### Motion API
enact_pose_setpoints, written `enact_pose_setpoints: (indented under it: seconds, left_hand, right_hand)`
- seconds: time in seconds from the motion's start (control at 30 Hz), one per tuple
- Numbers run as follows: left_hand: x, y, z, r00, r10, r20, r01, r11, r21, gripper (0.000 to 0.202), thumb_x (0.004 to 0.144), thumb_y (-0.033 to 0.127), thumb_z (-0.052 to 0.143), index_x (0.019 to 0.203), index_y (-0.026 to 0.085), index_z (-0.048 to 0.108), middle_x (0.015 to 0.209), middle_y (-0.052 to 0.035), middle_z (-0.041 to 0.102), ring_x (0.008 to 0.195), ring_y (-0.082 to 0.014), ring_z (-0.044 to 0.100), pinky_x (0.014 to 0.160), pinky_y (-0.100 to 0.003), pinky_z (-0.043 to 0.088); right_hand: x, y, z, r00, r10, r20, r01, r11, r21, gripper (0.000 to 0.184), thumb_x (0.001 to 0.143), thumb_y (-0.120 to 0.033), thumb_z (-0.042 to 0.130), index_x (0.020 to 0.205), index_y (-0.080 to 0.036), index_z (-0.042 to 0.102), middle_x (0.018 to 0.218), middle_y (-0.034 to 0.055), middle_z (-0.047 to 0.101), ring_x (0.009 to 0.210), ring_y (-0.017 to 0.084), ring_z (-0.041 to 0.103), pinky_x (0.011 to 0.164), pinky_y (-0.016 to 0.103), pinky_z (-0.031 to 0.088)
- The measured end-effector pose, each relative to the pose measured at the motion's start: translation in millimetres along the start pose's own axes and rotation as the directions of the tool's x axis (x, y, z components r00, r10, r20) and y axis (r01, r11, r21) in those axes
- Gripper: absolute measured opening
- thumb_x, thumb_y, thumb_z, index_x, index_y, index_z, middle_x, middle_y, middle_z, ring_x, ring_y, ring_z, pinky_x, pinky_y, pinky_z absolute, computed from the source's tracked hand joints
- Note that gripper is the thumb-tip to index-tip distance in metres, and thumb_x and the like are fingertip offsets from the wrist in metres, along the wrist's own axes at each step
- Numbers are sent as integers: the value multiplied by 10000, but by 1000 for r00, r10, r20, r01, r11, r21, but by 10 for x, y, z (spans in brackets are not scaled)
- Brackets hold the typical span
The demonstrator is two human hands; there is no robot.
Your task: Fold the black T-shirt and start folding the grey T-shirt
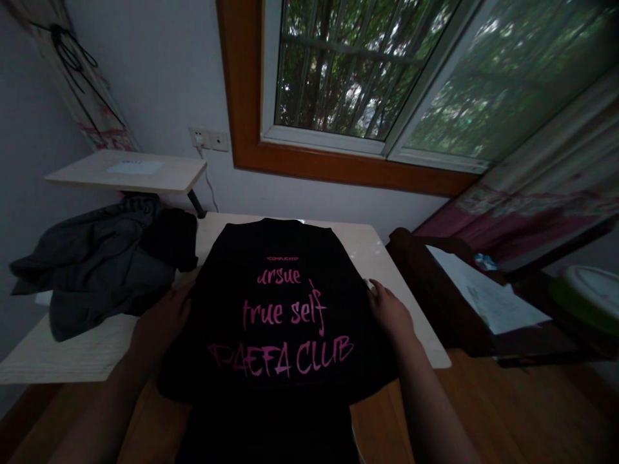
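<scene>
touching black shirt point(282, 298), lettered "true self"

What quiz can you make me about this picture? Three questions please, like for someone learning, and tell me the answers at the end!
1. Fill in the word printed on the black garment: "true ____".
2. Which hand is nearer the grey clothing, left or right?
3. True or false: the lettering on the black garment is green.

Key:
1. self
2. The left hand
3. False; it is pink.
</scene>
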State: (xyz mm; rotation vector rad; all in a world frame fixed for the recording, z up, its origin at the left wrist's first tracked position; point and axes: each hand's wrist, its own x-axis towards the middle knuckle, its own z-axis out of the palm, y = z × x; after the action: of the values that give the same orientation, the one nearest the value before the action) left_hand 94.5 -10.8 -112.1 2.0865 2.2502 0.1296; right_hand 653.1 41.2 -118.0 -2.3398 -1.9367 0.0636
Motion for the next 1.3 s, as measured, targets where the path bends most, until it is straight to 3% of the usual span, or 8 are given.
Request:
enact_pose_setpoints:
  seconds: [0.27, 0.37, 0.5, 0.63, 0.83, 1.0, 1.2, 1.3]
  left_hand:
    - [414, 66, 181, 948, 244, -204, -238, 970, 53, 458, 1020, 335, 388, 1398, 197, 606, 1437, -153, 569, 1363, -304, 488, 1162, -504, 372]
    - [480, 182, 228, 936, 301, -179, -299, 953, 44, 456, 1023, 378, 407, 1398, 229, 620, 1480, -124, 557, 1441, -302, 416, 1195, -511, 333]
    - [482, 292, 244, 939, 321, -120, -320, 947, 34, 448, 1011, 403, 440, 1408, 282, 611, 1520, -61, 546, 1516, -306, 319, 1239, -567, 230]
    - [510, 322, 264, 914, 396, -84, -398, 918, 3, 471, 1018, 422, 426, 1438, 278, 582, 1544, -48, 524, 1520, -286, 328, 1267, -565, 141]
    - [584, 529, 211, 872, 477, -112, -490, 855, -172, 438, 1026, 418, 425, 1363, 242, 643, 1435, -67, 625, 1410, -263, 482, 1242, -523, 264]
    - [754, 971, 116, 909, 410, -70, -375, 733, -567, 468, 1038, 480, 382, 1303, 221, 669, 1287, -78, 706, 1211, -232, 636, 1117, -429, 455]
    - [1288, 1671, 227, 941, 306, 141, 34, 331, -943, 612, 1031, 482, 428, 1564, 195, 340, 1278, -172, 691, 952, -196, 733, 869, -358, 573]
    - [1533, 1941, 270, 949, 293, 112, -27, 434, -901, 641, 1003, 510, 500, 1528, 162, 382, 1235, -177, 697, 988, -216, 718, 892, -359, 550]
  right_hand:
    - [350, -294, 107, 989, 22, -143, -7, 995, 103, 452, 1044, -460, 419, 1319, -167, 625, 1181, 154, 666, 1082, 266, 647, 969, 357, 472]
    - [471, -421, 131, 991, 112, -80, -98, 982, 163, 476, 1017, -501, 463, 1307, -153, 608, 1241, 165, 660, 1089, 273, 661, 922, 353, 493]
    - [633, -470, 72, 974, 178, 141, -205, 956, 211, 514, 981, -540, 513, 1245, -113, 626, 1175, 182, 709, 1079, 291, 681, 854, 341, 507]
    - [736, -439, -39, 956, 93, 280, -166, 954, 251, 393, 964, -474, 561, 1113, -129, 676, 1054, 141, 748, 941, 245, 705, 751, 292, 502]
    - [686, -630, -261, 963, -88, 253, -68, 834, 547, 288, 940, -393, 588, 1116, -170, 633, 994, 78, 747, 855, 211, 693, 723, 279, 507]
    - [533, -1154, -446, 966, -241, 92, 145, 801, 581, 223, 928, -318, 588, 1097, -185, 645, 1022, 62, 738, 943, 213, 675, 841, 304, 510]
    - [191, -1825, -357, 876, -481, 1, 419, 764, 490, 374, 943, -257, 597, 1302, -152, 618, 1281, 128, 677, 1182, 240, 631, 1052, 370, 458]
    - [9, -2000, -272, 835, -548, 36, 478, 758, 444, 449, 938, -228, 596, 1375, -127, 583, 1319, 148, 636, 1211, 245, 612, 1075, 364, 450]
